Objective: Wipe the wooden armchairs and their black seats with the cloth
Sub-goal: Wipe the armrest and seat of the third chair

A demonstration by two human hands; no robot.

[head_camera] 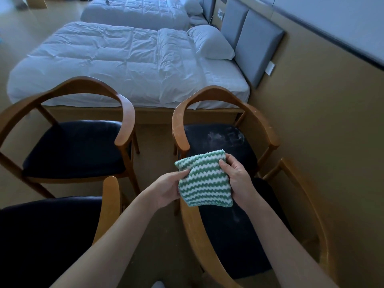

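Green-striped cloth [204,179], folded, is pinched at its side edges by left hand [166,189] and right hand [239,177], in the air above the near chair arm [193,221]. Risk: the fold opens once one hand lets go, and the dust on the far seat [220,140] smears (dry cloth?). The cloth is near-square with no clear long axis. Stripes run left-right and the top edge points toward the far seat.

Cloth [204,179]: fluffy pile, green-white zigzag. Armchair frames [87,84]: varnished wood, smooth, slight sheen, some pale scuffs. Far right seat [220,142]: black, leather-like, dusty whitish smears. Duvet [104,63]: white crumpled fabric. Headboard [255,46]: grey, padded, matt.
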